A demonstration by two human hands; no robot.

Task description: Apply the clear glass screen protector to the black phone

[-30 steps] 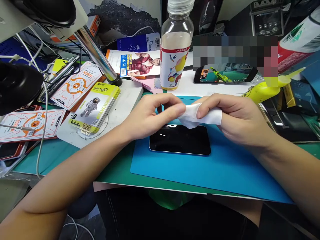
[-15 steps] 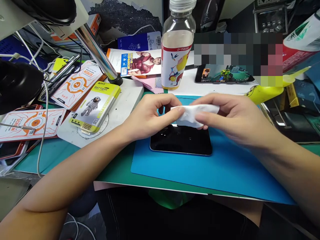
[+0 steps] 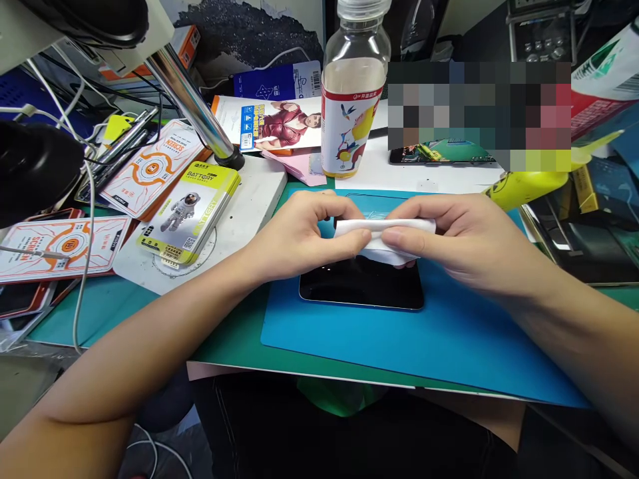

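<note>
Between my two hands a folded white tissue or wipe (image 3: 389,247) is stretched out, just above a phone. My left hand (image 3: 319,233) pinches its left end between thumb and fingers. At the right end, my right hand (image 3: 444,233) grips it with the thumb on top. Beneath lies the phone (image 3: 359,286), its dark glossy face up and its far edge hidden by the wipe and my hands. It rests on a blue mat (image 3: 449,332).
A drink bottle (image 3: 353,100) stands behind my hands. On the left are a yellow battery box (image 3: 190,213), orange-white screen boxes (image 3: 154,166) and a metal stand post (image 3: 194,100). A yellow bottle (image 3: 534,183) lies at right, near a lit phone (image 3: 444,153).
The wipe has been folded flatter and pulled straighter between my fingers. My right thumb has shifted left, nearer the left one. The phone on the mat has stayed put.
</note>
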